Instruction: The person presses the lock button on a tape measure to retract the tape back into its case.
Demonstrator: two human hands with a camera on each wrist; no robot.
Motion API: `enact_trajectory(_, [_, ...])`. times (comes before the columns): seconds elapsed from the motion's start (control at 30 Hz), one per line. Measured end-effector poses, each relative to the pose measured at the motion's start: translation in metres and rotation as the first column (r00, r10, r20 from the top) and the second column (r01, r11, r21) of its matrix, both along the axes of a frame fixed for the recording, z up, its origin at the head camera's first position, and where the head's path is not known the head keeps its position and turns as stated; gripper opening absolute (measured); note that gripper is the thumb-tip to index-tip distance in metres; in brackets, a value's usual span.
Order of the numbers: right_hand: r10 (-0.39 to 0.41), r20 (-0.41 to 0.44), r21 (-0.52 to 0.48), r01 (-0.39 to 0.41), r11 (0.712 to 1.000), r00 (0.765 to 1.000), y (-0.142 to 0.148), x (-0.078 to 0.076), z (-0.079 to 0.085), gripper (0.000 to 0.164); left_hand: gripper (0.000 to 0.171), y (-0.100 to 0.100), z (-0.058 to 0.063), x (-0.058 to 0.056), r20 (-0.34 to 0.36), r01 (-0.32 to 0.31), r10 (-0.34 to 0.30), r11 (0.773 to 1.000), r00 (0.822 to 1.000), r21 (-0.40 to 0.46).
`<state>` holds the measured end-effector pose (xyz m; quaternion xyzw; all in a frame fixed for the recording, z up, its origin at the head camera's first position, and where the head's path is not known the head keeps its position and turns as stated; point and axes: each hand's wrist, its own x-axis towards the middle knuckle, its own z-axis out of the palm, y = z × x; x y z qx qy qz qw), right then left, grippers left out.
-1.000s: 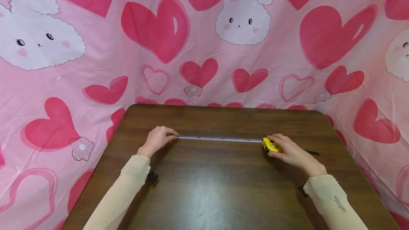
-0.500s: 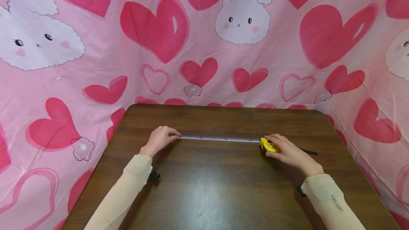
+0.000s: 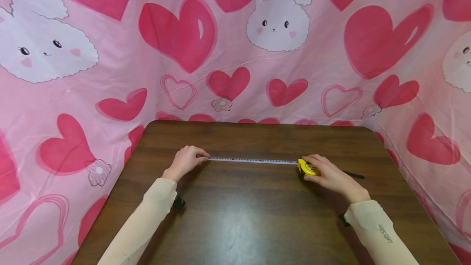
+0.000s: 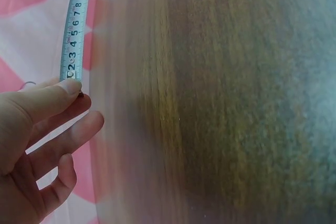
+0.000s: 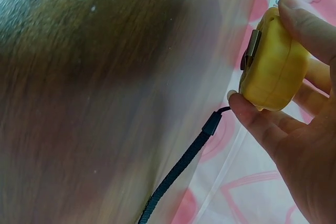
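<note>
Our left hand (image 3: 185, 162) pinches the tape (image 4: 75, 27); our right hand (image 3: 332, 178) grips its case (image 5: 275, 64); if our pinch slips, the tape may recoil.

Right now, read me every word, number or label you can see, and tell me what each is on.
"2 3 4 5 6 7 8 9 10 1 2": tape blade, left wrist view; the 10 is red.
"5 6 7": same blade, right wrist view; neighbouring marks unclear.
"Let's": right sleeve, with the rest too blurred.
Markings on the yellow case: too small to read.
</note>
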<state>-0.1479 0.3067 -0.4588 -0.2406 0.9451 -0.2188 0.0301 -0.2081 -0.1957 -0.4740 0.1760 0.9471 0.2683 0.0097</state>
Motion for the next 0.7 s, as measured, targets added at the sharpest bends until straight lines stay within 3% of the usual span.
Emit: enact_trajectory(0.7, [0.009,0.006,-0.011,-0.009,1.0,1.0,-0.009,-0.003,-0.004,0.067,0.011,0.011,0.001,0.002,-0.016,0.022,-0.022,1.0,1.0,0.001])
